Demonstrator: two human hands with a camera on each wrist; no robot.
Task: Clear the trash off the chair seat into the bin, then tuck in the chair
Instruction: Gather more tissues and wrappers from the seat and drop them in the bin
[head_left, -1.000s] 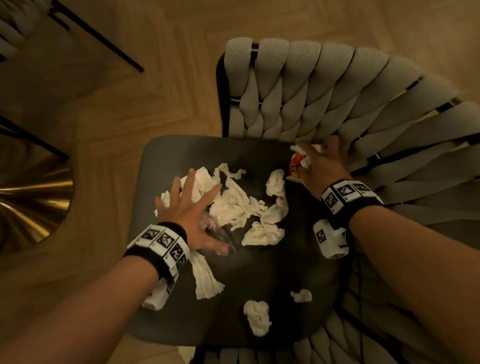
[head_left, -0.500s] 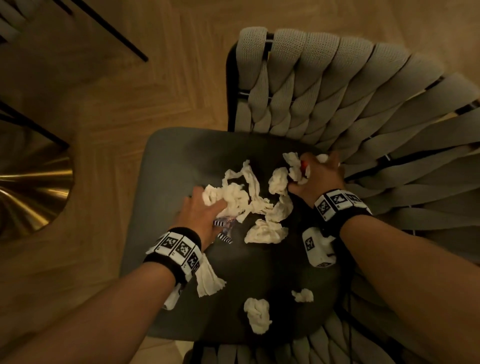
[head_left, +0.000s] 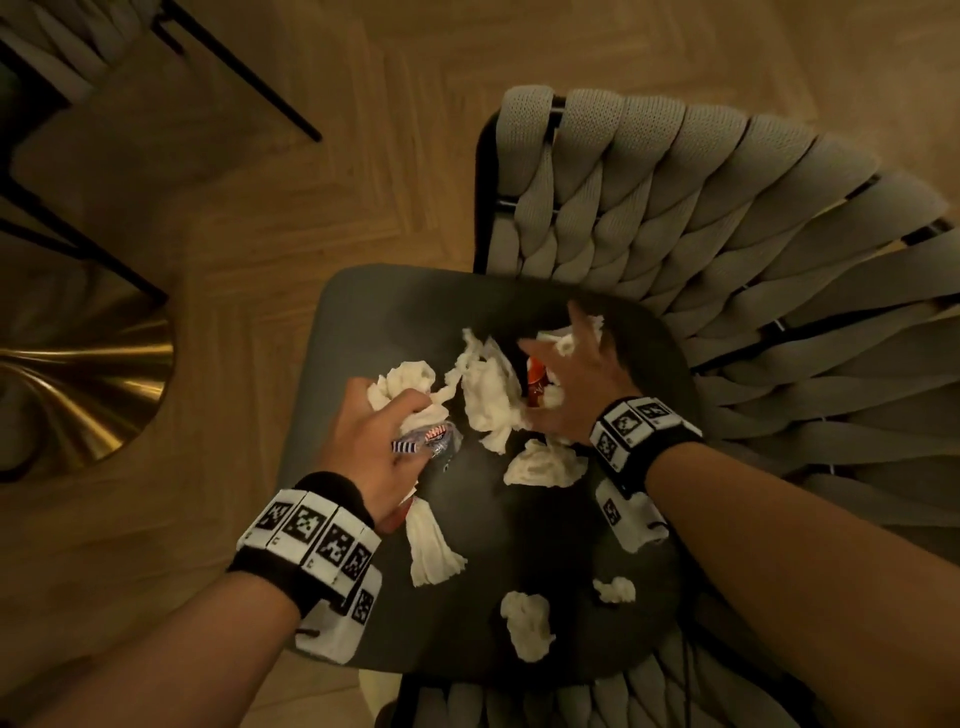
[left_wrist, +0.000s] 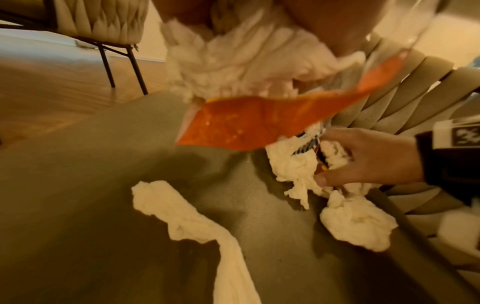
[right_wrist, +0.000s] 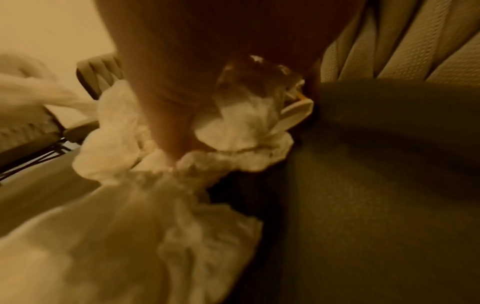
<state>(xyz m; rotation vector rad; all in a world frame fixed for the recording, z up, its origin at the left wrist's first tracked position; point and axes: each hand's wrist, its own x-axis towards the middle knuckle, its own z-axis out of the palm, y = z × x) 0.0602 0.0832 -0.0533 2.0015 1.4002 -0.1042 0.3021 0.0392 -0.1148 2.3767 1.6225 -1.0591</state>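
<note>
Crumpled white tissues and snack wrappers litter the dark grey chair seat (head_left: 363, 322). My left hand (head_left: 402, 421) grips a wad of tissue (head_left: 402, 379) together with a striped wrapper (head_left: 421, 441); in the left wrist view that wad (left_wrist: 233, 61) hangs over an orange wrapper (left_wrist: 259, 123). My right hand (head_left: 563, 374) curls round tissues and a red-orange wrapper (head_left: 535, 382) near the backrest. A larger tissue (head_left: 488, 395) lies between the hands. Loose tissues (head_left: 545, 462) (head_left: 431, 545) (head_left: 524, 623) (head_left: 615, 590) stay on the seat. No bin is in view.
The woven beige backrest (head_left: 701, 218) wraps the seat's far and right sides. A gold table base (head_left: 78, 374) stands on the wooden floor at left. Black legs of another chair (head_left: 249, 78) cross the top left.
Both hands have drawn inward, gathering trash toward the seat's middle. The left hand went from flat on the tissues to curled round a wad and wrapper. The camera shifted slightly.
</note>
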